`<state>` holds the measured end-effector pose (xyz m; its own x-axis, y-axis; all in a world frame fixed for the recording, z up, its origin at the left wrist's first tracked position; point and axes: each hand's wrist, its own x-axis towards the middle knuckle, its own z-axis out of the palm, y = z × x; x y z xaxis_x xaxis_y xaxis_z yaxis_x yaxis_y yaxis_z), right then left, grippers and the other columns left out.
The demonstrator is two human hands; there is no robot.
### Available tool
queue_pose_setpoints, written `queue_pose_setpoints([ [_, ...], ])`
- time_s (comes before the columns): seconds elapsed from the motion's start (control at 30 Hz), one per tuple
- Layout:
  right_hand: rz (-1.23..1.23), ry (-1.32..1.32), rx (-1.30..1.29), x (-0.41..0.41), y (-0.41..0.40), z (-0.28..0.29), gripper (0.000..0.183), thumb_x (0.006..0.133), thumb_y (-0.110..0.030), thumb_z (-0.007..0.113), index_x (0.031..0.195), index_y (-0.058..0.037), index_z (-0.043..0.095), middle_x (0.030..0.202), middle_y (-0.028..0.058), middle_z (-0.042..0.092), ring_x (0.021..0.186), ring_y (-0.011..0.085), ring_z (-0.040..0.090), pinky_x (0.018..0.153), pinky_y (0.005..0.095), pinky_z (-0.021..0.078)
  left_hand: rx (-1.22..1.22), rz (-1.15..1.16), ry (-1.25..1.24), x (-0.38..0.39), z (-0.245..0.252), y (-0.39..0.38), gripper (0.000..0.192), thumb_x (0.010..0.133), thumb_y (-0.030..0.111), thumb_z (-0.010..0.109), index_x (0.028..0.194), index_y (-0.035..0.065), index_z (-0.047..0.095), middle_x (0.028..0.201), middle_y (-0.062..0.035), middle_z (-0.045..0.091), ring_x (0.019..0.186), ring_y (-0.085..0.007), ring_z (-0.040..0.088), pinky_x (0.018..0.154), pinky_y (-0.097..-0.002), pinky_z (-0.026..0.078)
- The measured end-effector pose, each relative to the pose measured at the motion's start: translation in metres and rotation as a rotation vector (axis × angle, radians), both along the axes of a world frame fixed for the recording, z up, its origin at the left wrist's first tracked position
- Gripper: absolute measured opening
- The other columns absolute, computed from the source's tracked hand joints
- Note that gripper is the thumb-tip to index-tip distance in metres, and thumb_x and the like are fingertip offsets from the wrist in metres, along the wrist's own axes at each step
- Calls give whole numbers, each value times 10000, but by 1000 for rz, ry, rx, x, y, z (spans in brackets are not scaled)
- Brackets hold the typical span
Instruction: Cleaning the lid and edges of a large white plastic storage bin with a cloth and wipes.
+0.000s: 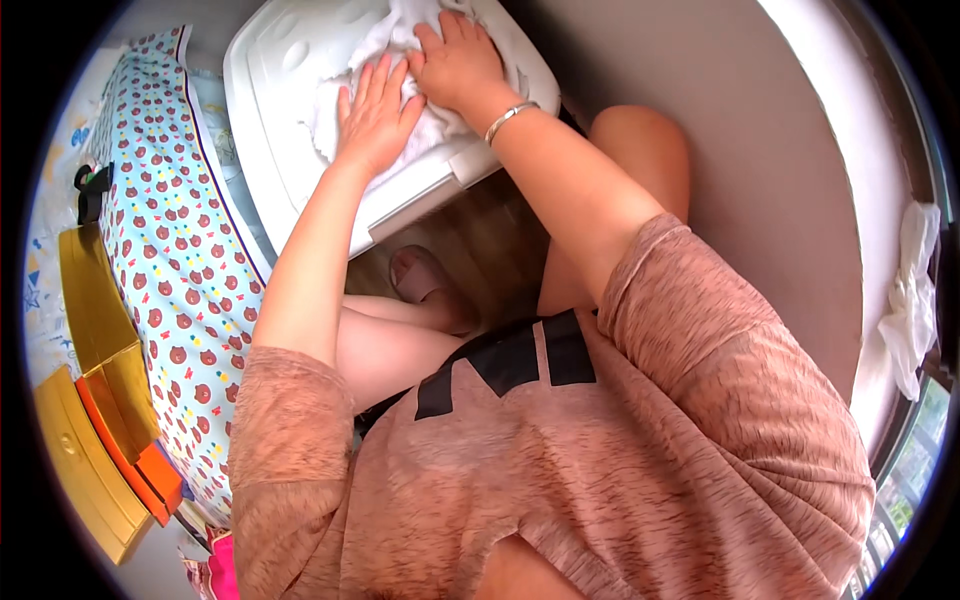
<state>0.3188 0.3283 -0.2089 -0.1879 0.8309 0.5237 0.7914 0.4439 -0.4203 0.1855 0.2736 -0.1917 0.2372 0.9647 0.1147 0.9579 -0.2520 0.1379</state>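
Note:
A crumpled white cloth (pixel 430 129) lies on the white plastic lid (pixel 264 97) of a box-like container at the top of the head view. Both of my palms face down on this cloth. My left hand (pixel 375 118) rests on its left part with the fingers spread and pointing away from me. Just to the right and a little farther off, my right hand (pixel 459 64) presses flat on the cloth, a silver bracelet (pixel 510 120) at its wrist. The two hands nearly touch at the right hand's thumb. The cloth's far end runs out of the picture.
Left of the container is a bed-like surface with a bear-patterned cloth (pixel 180 225), gold boxes (pixel 101 300) and an orange box (pixel 161 476). A grey wall (pixel 750 187) stands close on the right, with a white plastic bag (pixel 911 300) by the window. My knees flank the container's near side.

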Motion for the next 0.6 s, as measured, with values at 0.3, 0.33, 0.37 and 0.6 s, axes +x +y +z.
queue_pose_setpoints([
  [0.3, -36, -132, -172, -10, -78, 17, 448, 808, -340, 413, 1152, -53, 436, 1300, 234, 298, 1226, 390, 218, 980, 549, 128, -125, -193, 54, -31, 11, -69, 555, 851, 300, 418, 1326, 92, 220, 1387, -91, 193, 1290, -258, 144, 1026, -474, 84],
  [0.33, 23, -197, -226, -13, -88, 18, 462, 819, -343, 384, 1190, -68, 415, 1315, 221, 287, 1234, 390, 207, 974, 564, 113, -108, -198, 62, -40, 15, -74, 555, 851, 300, 418, 1326, 92, 220, 1387, -91, 193, 1290, -258, 144, 1026, -474, 84],
  [0.37, 82, -262, -280, -18, -98, 20, 477, 831, -346, 354, 1228, -84, 395, 1330, 208, 276, 1242, 389, 196, 968, 579, 99, -216, -199, 93, -51, 21, -79, 544, 853, 282, 417, 1323, 89, 224, 1381, -99, 200, 1285, -262, 154, 1026, -474, 91],
  [0.6, 117, -342, -209, -46, -121, 21, 542, 827, -343, 362, 1269, -31, 337, 1321, 191, 297, 1234, 366, 229, 981, 557, 101, -310, -212, 213, -77, 31, -86, 560, 809, 257, 464, 1294, 61, 265, 1328, -127, 270, 1225, -281, 247, 1016, -490, 120],
])
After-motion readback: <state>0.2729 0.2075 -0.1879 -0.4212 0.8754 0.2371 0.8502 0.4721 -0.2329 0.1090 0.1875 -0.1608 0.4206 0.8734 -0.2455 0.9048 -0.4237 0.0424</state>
